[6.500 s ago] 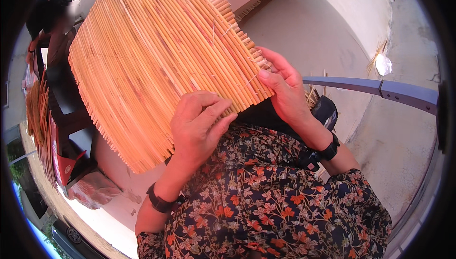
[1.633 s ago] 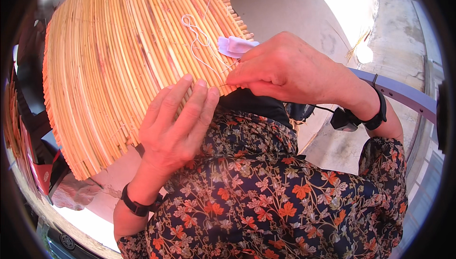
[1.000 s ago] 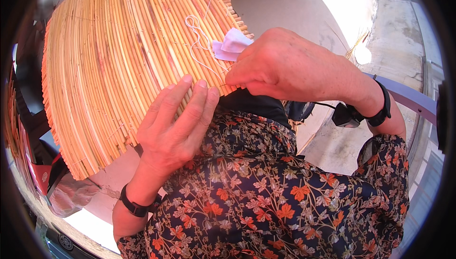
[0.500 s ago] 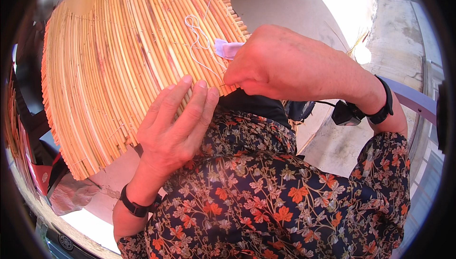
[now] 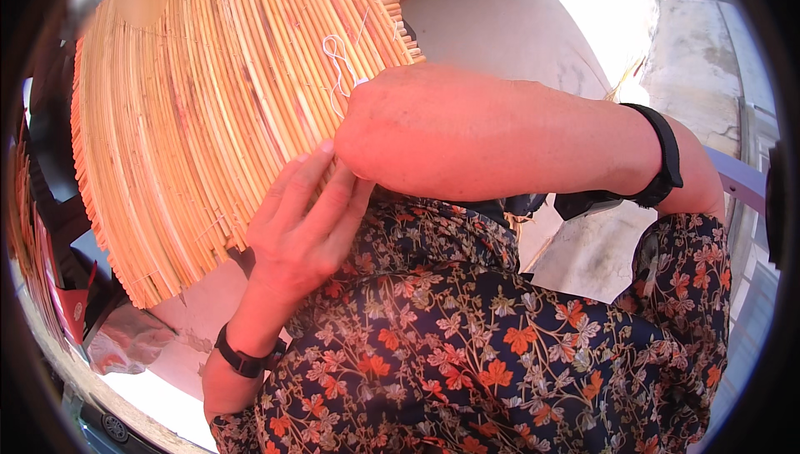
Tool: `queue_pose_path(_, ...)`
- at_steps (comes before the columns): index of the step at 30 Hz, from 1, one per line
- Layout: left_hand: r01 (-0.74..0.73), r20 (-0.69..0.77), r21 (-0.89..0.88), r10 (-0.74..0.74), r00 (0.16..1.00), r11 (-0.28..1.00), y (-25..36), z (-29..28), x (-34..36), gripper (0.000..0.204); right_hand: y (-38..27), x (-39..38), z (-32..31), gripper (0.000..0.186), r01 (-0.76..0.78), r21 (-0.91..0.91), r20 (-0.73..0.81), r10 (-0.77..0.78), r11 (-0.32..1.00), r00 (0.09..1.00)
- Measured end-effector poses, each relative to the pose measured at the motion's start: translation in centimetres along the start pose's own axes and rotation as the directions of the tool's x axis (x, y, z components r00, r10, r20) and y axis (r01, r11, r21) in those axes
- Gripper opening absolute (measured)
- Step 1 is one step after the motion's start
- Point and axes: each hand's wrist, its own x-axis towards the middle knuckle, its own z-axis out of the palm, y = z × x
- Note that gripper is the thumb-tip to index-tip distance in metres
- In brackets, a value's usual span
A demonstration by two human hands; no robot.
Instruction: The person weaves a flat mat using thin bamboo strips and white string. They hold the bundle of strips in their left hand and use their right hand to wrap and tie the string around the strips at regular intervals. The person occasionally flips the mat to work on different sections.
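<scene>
A mat of straw-coloured reed stalks (image 5: 200, 121) lies before me, its stalks side by side with small stitches across them. My left hand (image 5: 304, 225) rests on its near edge with outstretched fingers, holding nothing. Right beside it, my right hand (image 5: 392, 125) is curled closed over the mat's near right corner. Its back is toward me, so its fingertips and anything pinched in them are hidden. A loop of white thread (image 5: 335, 47) lies on the stalks and runs under the right hand. Only a sliver of a pale wrap shows at that hand's upper edge.
A pale lilac bar (image 5: 737, 177) stands behind my right forearm. Black bands circle both wrists, the right one carrying a small dark device. At the lower left are a red object (image 5: 73, 312) and a crumpled plastic sheet (image 5: 129, 341). Concrete floor (image 5: 500, 21) lies beyond the mat.
My right hand has moved left and rolled over, so its back covers the pale wrap and part of the thread. The left hand has stayed nearly in place.
</scene>
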Motion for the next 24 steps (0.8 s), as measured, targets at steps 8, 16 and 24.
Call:
queue_pose_path(8, -0.07, -0.143, 0.11, 0.086, 0.986, 0.991, -3.2, -4.6, 2.5, 0.037, 0.6, 6.4, -8.8, 0.013, -0.254, 0.001, 0.422, 0.23, 0.967, 0.877)
queue_pose_path(16, -0.14, -0.308, 0.149, 0.181, 0.934, 0.979, -7.7, -15.5, 8.6, 0.036, 0.2, 13.8, -21.5, 0.013, -0.331, 0.32, 0.496, 0.141, 0.888, 0.857)
queue_pose_path(24, -0.298, -0.324, 0.036, 0.293, 0.899, 0.954, -9.2, -19.7, 11.5, 0.038, -1.2, 13.3, -25.7, 0.015, -0.455, 0.385, 0.506, 0.229, 0.803, 0.832)
